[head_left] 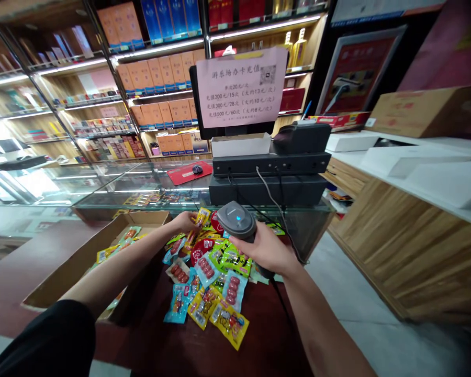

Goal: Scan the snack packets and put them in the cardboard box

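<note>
Right over the snack pile (220, 262) on the dark table (259, 324), the right hand (269, 248) grips the scanner (236, 220). The left hand (186, 222) has its fingers closed on a yellow packet (202, 215) at the pile's far edge, near the open carton (68, 264).

On my feed, the pink sheet (240, 91) on the monitor (196, 99) reads 游乐场办卡充值, 20元/次, 充值200元/15次 (大约13元/次), 充值300元/28次 (大约10元/次) and 充值500元/60次 (大约8元/次), though I can't make out its small bottom line.

Glossy plastic snack packets (206, 268); matt cardboard box (68, 257); glass counter (149, 183).
</note>
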A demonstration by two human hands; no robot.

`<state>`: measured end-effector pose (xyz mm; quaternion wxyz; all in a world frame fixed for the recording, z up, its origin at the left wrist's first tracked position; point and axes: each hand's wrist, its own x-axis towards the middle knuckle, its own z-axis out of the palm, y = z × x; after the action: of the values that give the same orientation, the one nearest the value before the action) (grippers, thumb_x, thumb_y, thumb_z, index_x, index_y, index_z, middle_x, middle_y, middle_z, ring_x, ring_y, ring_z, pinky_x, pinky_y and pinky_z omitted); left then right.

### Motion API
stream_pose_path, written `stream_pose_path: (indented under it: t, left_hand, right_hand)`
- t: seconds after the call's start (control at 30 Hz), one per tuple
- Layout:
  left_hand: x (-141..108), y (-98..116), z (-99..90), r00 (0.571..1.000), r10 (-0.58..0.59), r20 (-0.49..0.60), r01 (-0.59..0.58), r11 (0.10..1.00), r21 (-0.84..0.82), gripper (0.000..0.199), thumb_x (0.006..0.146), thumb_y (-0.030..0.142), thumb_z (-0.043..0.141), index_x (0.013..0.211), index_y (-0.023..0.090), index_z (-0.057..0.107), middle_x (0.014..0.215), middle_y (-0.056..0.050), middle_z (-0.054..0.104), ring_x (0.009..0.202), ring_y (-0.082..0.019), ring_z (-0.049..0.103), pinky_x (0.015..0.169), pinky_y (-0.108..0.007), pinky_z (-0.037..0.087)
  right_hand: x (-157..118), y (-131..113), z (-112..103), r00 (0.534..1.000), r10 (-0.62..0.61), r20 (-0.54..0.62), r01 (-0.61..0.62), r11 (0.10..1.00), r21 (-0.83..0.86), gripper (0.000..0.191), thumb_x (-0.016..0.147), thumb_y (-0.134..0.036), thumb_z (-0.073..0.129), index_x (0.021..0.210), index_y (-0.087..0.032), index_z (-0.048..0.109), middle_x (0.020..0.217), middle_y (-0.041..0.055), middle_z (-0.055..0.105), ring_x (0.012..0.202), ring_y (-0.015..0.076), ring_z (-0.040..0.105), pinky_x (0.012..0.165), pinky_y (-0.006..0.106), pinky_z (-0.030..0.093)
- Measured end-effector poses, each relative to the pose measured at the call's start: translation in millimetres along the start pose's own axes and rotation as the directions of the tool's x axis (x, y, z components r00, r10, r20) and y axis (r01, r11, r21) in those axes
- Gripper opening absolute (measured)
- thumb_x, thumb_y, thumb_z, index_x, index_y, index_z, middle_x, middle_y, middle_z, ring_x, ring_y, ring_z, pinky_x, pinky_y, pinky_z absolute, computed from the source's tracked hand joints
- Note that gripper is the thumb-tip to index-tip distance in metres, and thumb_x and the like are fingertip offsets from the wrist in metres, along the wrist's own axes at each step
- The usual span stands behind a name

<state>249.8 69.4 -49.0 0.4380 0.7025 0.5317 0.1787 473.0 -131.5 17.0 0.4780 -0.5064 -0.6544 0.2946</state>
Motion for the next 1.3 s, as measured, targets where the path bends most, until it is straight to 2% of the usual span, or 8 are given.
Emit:
stream_pose_path:
  t: [0.13,0.23,0.4,0.57,0.9,1.07,1.2,1.3]
  left_hand:
    - [-28.8,5.6,-25.4,0.998,0.056,-0.013,-0.057,0.995,-0.076,0.046,0.048,0.030,0.085,0.086,0.017,0.064,0.073,0.001,0.062,0.059,-0.012,0.056,0.050,-0.021,0.045]
    - [-51.9,1.3,-35.6,0.997,0.073,-0.008,-0.073,0.981,-0.180,0.046,0.050,0.035,0.085,0.086,0.017,0.062,0.074,0.002,0.061,0.061,-0.012,0.057,0.052,-0.021,0.047]
    - [-91.2,-5.7,-35.7,0.994,0.101,0.030,-0.091,0.967,-0.239,0.044,0.052,0.037,0.084,0.083,0.017,0.061,0.071,0.002,0.060,0.059,-0.011,0.057,0.051,-0.021,0.046]
    - [-118.5,-4.1,-31.6,0.988,0.127,0.087,-0.104,0.967,-0.233,0.041,0.052,0.038,0.083,0.078,0.017,0.060,0.071,0.001,0.062,0.061,-0.013,0.059,0.051,-0.022,0.046]
    - [-120.7,-7.7,-31.0,0.978,0.172,0.117,-0.150,0.974,-0.173,0.034,0.056,0.034,0.080,0.075,0.017,0.057,0.065,0.002,0.060,0.063,-0.015,0.059,0.051,-0.022,0.040]
    - [-122.0,-8.2,-34.3,0.979,0.165,0.123,-0.139,0.971,-0.196,0.035,0.057,0.036,0.080,0.076,0.017,0.059,0.067,0.001,0.063,0.062,-0.015,0.060,0.051,-0.021,0.044]
    - [-125.5,-11.2,-48.8,0.988,0.124,0.088,-0.100,0.966,-0.239,0.039,0.055,0.035,0.083,0.082,0.016,0.062,0.070,0.001,0.064,0.061,-0.013,0.061,0.052,-0.022,0.048]
    - [-127.2,-18.0,-72.8,0.997,0.074,0.013,-0.067,0.954,-0.291,0.044,0.053,0.036,0.085,0.086,0.017,0.064,0.074,0.000,0.065,0.065,-0.014,0.062,0.053,-0.022,0.050]
  right_hand:
    - [0.2,-5.2,16.9,0.997,0.006,0.078,-0.008,1.000,0.025,0.037,0.078,-0.030,0.067,0.113,-0.020,0.064,0.108,0.0058,0.072,0.105,0.0246,0.065,0.092,0.039,0.051]
    - [0.3,-6.3,33.2,0.992,0.002,0.129,-0.011,0.997,0.071,0.036,0.076,-0.028,0.069,0.110,-0.018,0.064,0.110,0.0068,0.071,0.104,0.0241,0.065,0.092,0.037,0.052]
    - [-4.0,-4.3,56.0,0.983,0.023,0.183,-0.037,0.997,0.069,0.037,0.076,-0.027,0.069,0.112,-0.020,0.065,0.111,0.0066,0.072,0.101,0.0239,0.067,0.091,0.039,0.052]
    - [-8.7,-4.9,66.2,0.973,0.061,0.221,-0.073,0.996,0.047,0.036,0.076,-0.027,0.068,0.111,-0.020,0.065,0.110,0.0062,0.072,0.101,0.0246,0.067,0.091,0.039,0.053]
    - [-9.0,-6.9,67.9,0.970,0.031,0.242,-0.046,0.997,0.060,0.029,0.078,-0.028,0.067,0.106,-0.019,0.067,0.106,0.0073,0.073,0.100,0.0257,0.067,0.089,0.040,0.053]
    - [-9.0,-4.6,66.5,0.964,0.059,0.261,-0.071,0.997,0.037,0.030,0.079,-0.031,0.066,0.107,-0.021,0.067,0.089,0.0061,0.074,0.097,0.0268,0.068,0.085,0.041,0.054]
    - [-7.7,-1.9,68.6,0.962,0.074,0.264,-0.092,0.994,0.058,0.028,0.080,-0.034,0.066,0.105,-0.021,0.066,0.085,0.0051,0.073,0.084,0.0238,0.068,0.077,0.037,0.055]
    - [-6.3,-1.5,71.2,0.960,0.073,0.269,-0.095,0.993,0.068,0.028,0.079,-0.035,0.067,0.102,-0.020,0.066,0.083,0.0041,0.072,0.075,0.0208,0.067,0.071,0.034,0.054]
